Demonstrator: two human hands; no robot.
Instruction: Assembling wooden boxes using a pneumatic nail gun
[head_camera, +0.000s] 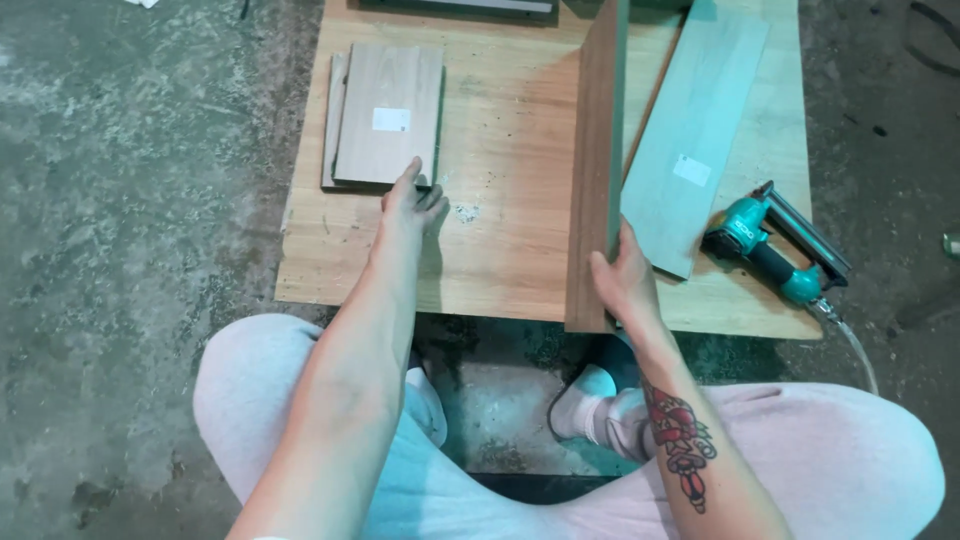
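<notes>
Right hand (625, 280) grip closed on upright brown board (597, 170); left hand (410, 200) fingertips touch small panel stack (385, 115), grasping nothing.

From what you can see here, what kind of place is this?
Probably a woodworking or carpentry workshop. A teal pneumatic nail gun with its hose lies on a low plywood work board, cut laminate panels are stacked there, and the floor is rough bare concrete.

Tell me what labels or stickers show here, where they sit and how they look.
Sticker: white rectangle, middle of the top board in the left stack.
Sticker: white, tilted rectangle, low on the pale grey-green plank at right.
Marking on the teal nail gun: small, light, near its head.
</notes>
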